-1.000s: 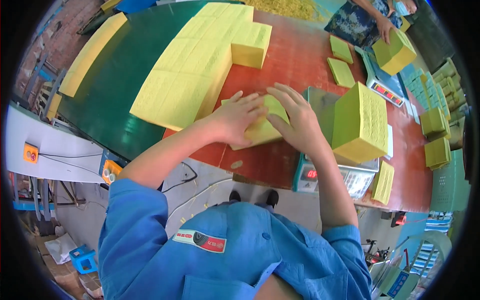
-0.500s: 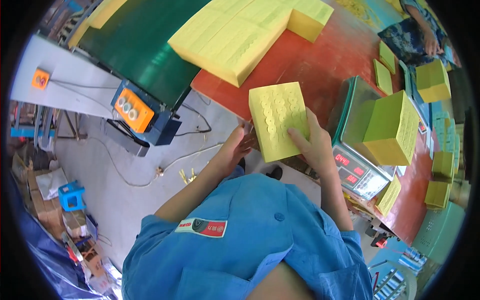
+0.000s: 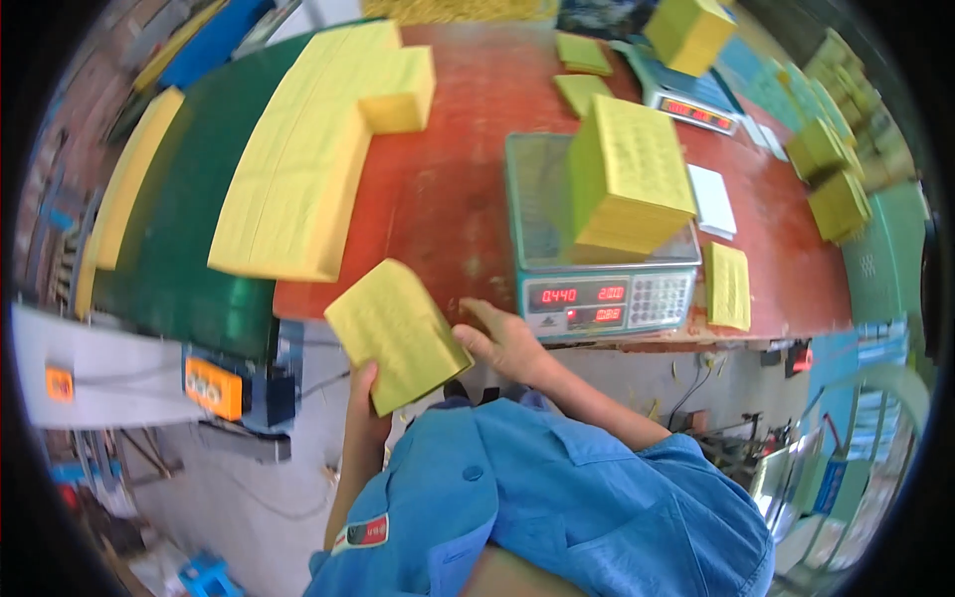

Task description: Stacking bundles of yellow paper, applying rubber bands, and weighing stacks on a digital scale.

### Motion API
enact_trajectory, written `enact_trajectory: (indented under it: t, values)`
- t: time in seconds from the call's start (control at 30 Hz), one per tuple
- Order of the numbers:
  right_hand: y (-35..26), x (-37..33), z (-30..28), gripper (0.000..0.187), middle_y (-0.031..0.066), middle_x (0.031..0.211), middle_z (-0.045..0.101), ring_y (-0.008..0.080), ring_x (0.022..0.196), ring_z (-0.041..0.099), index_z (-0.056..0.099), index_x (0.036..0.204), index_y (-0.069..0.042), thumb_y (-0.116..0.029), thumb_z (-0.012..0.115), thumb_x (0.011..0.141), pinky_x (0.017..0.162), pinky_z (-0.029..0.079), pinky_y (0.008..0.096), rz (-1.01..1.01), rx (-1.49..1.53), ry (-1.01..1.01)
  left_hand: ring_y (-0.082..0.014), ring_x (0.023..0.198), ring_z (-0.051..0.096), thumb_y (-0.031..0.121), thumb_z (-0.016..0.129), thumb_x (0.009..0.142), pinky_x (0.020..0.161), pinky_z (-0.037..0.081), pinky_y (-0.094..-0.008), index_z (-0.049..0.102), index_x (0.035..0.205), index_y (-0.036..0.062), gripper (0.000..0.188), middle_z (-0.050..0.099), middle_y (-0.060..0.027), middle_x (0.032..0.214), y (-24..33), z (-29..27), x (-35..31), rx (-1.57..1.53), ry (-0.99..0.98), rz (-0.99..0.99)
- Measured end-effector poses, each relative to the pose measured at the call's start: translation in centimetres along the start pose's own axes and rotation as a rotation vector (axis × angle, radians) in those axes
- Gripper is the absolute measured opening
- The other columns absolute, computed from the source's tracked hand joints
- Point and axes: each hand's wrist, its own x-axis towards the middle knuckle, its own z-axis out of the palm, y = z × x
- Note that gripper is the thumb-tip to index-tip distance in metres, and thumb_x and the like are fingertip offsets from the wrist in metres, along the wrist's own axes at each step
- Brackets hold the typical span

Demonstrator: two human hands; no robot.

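A thick stack of yellow paper [image 3: 398,348] is tilted in front of my body, at the front edge of the red table. My left hand [image 3: 368,393] grips its lower left side, the thumb on top and the other fingers hidden beneath. Close to the stack's right side is my right hand [image 3: 502,343], with its fingers apart and nothing held. A digital scale [image 3: 607,303] with red lit figures stands just beyond my right hand. On its metal pan rests a taller block of yellow paper [image 3: 637,179].
Long rows of yellow paper blocks [image 3: 298,169] lie across the red table [image 3: 468,199] and the green conveyor belt [image 3: 164,239]. A second scale [image 3: 686,95] bears another block at the back right. An orange button box [image 3: 212,388] sits at the belt's near end.
The view has swung to the right. My right hand, which held the paper stack, has let go. My left hand has taken hold of the stack, which is now tilted.
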Motion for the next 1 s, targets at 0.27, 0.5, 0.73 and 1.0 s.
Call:
enact_trajectory:
  t: [0.27,0.5,0.73,1.0]
  values:
    - [-1.9,-1.8,-3.4,0.074,0.0254,0.125,0.059,0.0301,0.115,0.06,0.043,0.139,0.008,-0.053,0.052,0.098,0.096,0.048,0.0379,0.052,0.397,-0.092,-0.0241,0.12,0.057,0.028,0.056,0.096,0.101,0.047,-0.0416,0.047,0.137,-0.0018,0.052,0.056,-0.0159,0.133,4.5,3.4,-0.7,0.871,-0.31,0.513]
    - [-10.7,-2.1,-19.7,0.064,0.0111,0.107,0.064,0.0145,0.095,0.062,0.044,0.141,0.006,-0.035,0.064,0.096,0.08,0.052,0.029,-0.076,0.375,0.383,-0.0257,0.121,0.055,0.008,0.059,0.094,0.098,0.048,-0.038,0.041,0.14,-0.0028,0.05,0.054,-0.0153,0.134,9.0,22.6,5.9,0.754,-0.746,0.844]
    - [-4.9,1.2,-32.3,0.048,0.0074,0.102,0.067,0.0128,0.082,0.064,0.058,0.127,0.003,-0.035,0.058,0.098,0.072,0.054,0.029,-0.054,0.611,0.325,-0.0243,0.106,0.062,0.054,0.058,0.089,0.078,0.055,-0.0463,0.052,0.133,0.0112,0.062,0.062,-0.009,0.119,9.0,40.3,9.4,0.652,-0.735,0.057]
    - [-1.1,1.2,-32.6,0.036,0.004,0.1,0.068,0.0088,0.085,0.063,0.062,0.12,0.001,-0.028,0.049,0.103,0.076,0.053,0.0259,0.066,0.593,0.295,-0.0278,0.12,0.053,0.068,0.054,0.083,0.084,0.051,-0.054,0.045,0.142,0.0138,0.08,0.055,-0.0116,0.132,5.9,40.7,10.9,0.804,-0.648,0.025]
